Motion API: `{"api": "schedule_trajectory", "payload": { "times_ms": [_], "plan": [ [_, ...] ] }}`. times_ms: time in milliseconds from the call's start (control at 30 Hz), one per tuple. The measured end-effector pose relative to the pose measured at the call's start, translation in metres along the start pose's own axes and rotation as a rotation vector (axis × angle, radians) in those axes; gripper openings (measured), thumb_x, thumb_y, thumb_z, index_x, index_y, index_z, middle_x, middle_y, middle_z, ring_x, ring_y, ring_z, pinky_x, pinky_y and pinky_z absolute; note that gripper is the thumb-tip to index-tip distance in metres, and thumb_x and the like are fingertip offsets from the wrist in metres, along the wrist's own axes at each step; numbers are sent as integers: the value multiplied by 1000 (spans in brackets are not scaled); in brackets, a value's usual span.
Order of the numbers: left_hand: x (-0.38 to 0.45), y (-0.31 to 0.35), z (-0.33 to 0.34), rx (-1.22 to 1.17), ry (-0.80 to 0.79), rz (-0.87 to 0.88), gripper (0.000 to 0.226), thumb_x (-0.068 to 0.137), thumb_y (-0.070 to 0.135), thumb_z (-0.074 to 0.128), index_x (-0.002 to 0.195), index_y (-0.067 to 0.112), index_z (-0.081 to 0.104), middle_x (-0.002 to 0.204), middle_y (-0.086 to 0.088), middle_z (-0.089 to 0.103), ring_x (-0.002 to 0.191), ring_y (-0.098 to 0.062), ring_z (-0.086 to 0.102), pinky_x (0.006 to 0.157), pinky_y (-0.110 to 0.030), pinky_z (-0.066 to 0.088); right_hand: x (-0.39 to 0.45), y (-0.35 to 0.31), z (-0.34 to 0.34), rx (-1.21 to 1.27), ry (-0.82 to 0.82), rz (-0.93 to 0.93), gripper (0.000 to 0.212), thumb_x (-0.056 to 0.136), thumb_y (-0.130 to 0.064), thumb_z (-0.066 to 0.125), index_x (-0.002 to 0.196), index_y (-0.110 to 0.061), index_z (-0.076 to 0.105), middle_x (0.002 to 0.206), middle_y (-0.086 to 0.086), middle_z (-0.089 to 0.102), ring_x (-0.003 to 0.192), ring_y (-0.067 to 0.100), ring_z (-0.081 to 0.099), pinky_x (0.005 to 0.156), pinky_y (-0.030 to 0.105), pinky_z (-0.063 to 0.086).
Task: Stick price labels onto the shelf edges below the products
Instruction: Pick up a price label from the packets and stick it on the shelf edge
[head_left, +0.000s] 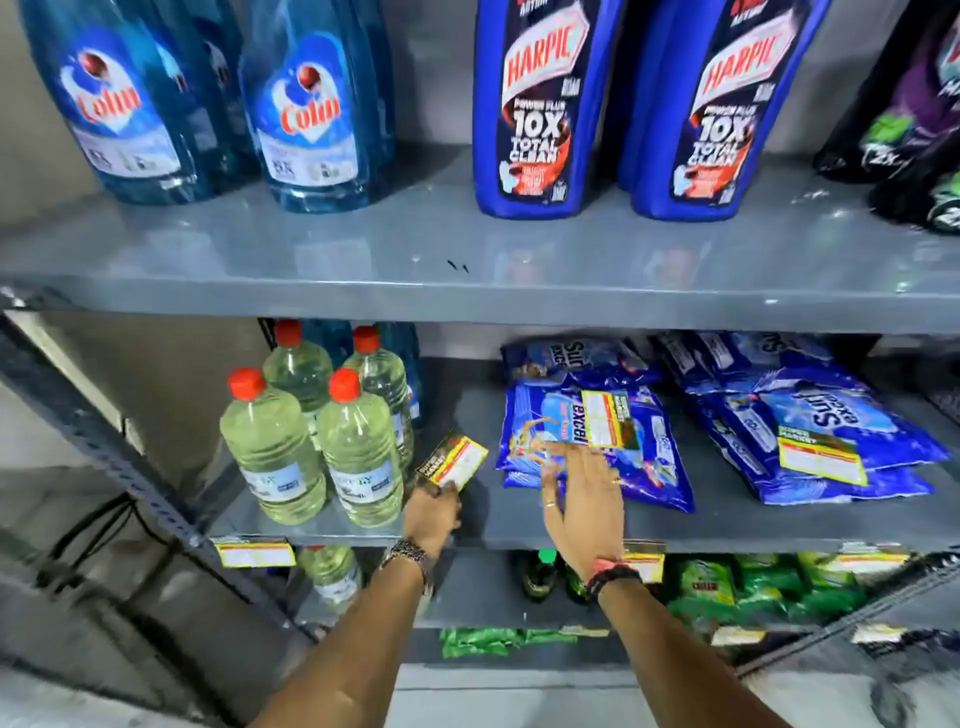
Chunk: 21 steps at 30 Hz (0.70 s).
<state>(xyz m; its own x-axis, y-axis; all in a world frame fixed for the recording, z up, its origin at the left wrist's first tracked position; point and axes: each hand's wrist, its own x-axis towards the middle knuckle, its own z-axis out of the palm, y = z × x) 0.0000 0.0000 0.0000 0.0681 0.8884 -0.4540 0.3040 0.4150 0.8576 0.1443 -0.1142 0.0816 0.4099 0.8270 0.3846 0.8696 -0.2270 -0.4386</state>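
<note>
A grey metal shelving unit (467, 301) fills the frame, its upper shelf carrying blue Colin bottles (311, 109) at left and two Harpic bottles (540, 104) at right. On the middle shelf (519, 525) stand four clear bottles with red caps (311, 436), with blue Surf Excel packs (597, 441) lying flat beside them. The person's right hand (587, 504) reaches over the shelf with fingers spread wide, fingertips on the nearest pack, just below a yellow price label (610, 421) resting on it; whether it grips the label cannot be told. The left hand (431, 512) is closed around a second price label (454, 460), held tilted just beside the clear bottles. Another label (821, 457) lies on the packs farther right. Labels already stuck (254, 553) show along the middle shelf's front edge, with green packets (753, 587) on the shelf below.
</note>
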Motion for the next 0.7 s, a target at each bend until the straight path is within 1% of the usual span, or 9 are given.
{"api": "schedule_trajectory", "payload": {
  "times_ms": [33, 67, 133, 300, 433, 500, 600, 633, 700],
  "plan": [
    [4, -1, 0, -83, -21, -29, 25, 93, 26, 45, 88, 7, 61, 68, -7, 67, 37, -6, 61, 49, -29, 55, 3, 2, 6, 1, -15, -5, 35, 86, -33, 35, 107, -15, 55, 102, 10, 64, 95, 33, 59, 77, 42, 52],
    [5, 1, -1, -115, -38, -85, 26, 96, 21, 41, 83, 8, 59, 56, 0, 65, 29, -4, 55, 37, -19, 47, 6, 3, 11, 0, -26, 6, 36, 86, -34, 35, 108, -14, 56, 103, 11, 64, 96, 34, 58, 78, 44, 52],
    [14, -2, -3, -176, -26, -173, 32, 99, 20, 38, 71, 11, 53, 38, 6, 61, 27, -7, 55, 28, -12, 37, 9, 8, 24, 9, -46, 17, 35, 87, -34, 37, 108, -15, 56, 103, 11, 64, 97, 35, 57, 80, 44, 52],
    [15, 3, 8, -319, 84, -156, 27, 95, 19, 49, 71, 8, 54, 33, 6, 59, 27, -8, 56, 27, -15, 40, 12, 18, 44, 11, -29, 3, 35, 86, -34, 40, 105, -13, 60, 101, 11, 68, 94, 34, 60, 84, 40, 51],
    [17, 4, 13, -376, 187, -131, 24, 93, 15, 54, 73, 3, 60, 34, 5, 59, 29, -8, 57, 27, -17, 42, 16, 22, 45, 66, -13, -6, 31, 84, -34, 42, 102, -17, 61, 102, 5, 69, 95, 27, 59, 81, 34, 49],
    [16, 4, 13, -367, 237, -106, 24, 92, 17, 55, 77, 0, 64, 41, 2, 63, 30, -5, 58, 29, -16, 43, 22, 23, 41, 112, 6, -2, 28, 83, -33, 43, 99, -19, 62, 100, 2, 69, 94, 22, 56, 79, 32, 48],
    [7, 4, 13, -312, 304, -21, 32, 86, 33, 58, 62, 12, 63, 60, -6, 70, 41, -10, 65, 40, -23, 53, 35, 22, 31, 230, -19, 34, 33, 84, -36, 39, 100, -19, 62, 103, 1, 68, 98, 22, 56, 85, 34, 46],
    [3, 4, 12, -285, 317, 15, 36, 84, 38, 59, 58, 14, 61, 55, -2, 70, 44, -12, 66, 43, -26, 54, 41, 21, 27, 283, -49, 45, 36, 84, -38, 38, 103, -19, 62, 106, 2, 68, 101, 22, 56, 87, 34, 45],
    [-14, 12, 10, -297, 295, 75, 35, 87, 32, 59, 55, 16, 59, 41, 6, 63, 38, -8, 62, 36, -18, 45, 51, 15, 20, 394, -118, 89, 42, 84, -46, 40, 109, -19, 61, 112, 2, 66, 106, 21, 56, 92, 35, 46]
  ]
}}
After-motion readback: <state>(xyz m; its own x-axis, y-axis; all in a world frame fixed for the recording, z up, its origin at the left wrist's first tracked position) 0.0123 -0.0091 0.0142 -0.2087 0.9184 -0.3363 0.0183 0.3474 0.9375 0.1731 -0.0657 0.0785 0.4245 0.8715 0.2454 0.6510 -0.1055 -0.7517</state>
